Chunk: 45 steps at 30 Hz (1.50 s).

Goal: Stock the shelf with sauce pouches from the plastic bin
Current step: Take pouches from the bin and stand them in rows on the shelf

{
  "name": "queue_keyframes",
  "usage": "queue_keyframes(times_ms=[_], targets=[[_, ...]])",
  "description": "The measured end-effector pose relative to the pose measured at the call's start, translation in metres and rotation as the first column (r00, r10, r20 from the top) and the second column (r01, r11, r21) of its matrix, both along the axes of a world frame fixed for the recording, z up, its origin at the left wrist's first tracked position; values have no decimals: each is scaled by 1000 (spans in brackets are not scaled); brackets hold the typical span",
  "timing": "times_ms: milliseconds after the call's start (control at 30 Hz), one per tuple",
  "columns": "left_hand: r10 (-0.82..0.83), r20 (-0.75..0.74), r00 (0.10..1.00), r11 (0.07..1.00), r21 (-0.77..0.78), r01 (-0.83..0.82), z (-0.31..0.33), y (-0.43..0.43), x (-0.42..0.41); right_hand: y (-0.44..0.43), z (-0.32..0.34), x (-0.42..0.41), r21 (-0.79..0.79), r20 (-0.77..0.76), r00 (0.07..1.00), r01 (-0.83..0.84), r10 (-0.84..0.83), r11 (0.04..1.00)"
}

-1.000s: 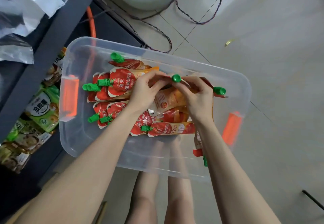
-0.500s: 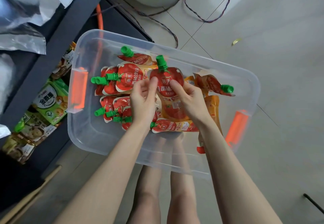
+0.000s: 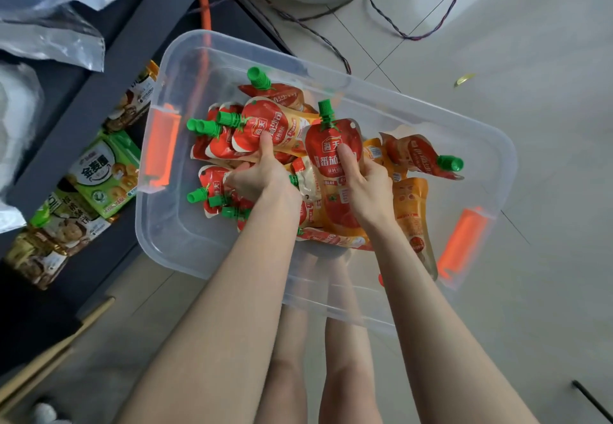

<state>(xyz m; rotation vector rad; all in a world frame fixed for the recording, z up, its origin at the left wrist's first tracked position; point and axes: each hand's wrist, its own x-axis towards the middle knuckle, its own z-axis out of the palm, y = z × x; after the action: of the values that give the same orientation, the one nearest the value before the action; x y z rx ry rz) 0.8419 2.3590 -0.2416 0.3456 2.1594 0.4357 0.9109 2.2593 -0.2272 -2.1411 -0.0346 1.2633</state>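
Inside the clear plastic bin (image 3: 431, 115), the left hand (image 3: 262, 178) curls its fingers into the heap of pouches (image 3: 215, 188), its thumb pressing on a flat pouch (image 3: 265, 125) whose green cap points left toward the shelf (image 3: 99, 92). Just beside it, the right hand (image 3: 368, 188) grips a ketchup pouch (image 3: 333, 145), thumb across the front. The pouch's long axis runs away from the person, cap at the far end. Beyond the bin lie cables (image 3: 414, 38)

Bin's near-left corner: bare plastic bin (image 3: 172, 234) floor, open.
Bin's middle: sauce pouches (image 3: 265, 121) piled.
Left of bin: shelf rail (image 3: 109, 68) close.
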Motion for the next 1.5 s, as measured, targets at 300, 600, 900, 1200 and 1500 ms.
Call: queue_keyframes(times_ms=[300, 600, 900, 1200, 1500], targets=[[23, 113, 993, 999, 22, -25, 9, -1, 14, -7, 6, -2, 19, -44, 997, 71, -71, 997], [-99, 146, 984, 986, 144, 78, 6, -7, 4, -11, 12, -3, 52, 29, 993, 110, -112, 993], [-516, 190, 835, 820, 393, 416, 34, -15, -19, -19, 37, -1, 117, 37, 983, 177, -182, 977], [-662, 247, 708, 708, 516, 482, 164, -38, -79, -30, 164, -8, 295, -153, 985, 127, -84, 947], [-610, 84, 788, 645, 630, 432, 318, -73, -124, -32, 320, -55, 486, -344, 926, 33, 157, 873]])
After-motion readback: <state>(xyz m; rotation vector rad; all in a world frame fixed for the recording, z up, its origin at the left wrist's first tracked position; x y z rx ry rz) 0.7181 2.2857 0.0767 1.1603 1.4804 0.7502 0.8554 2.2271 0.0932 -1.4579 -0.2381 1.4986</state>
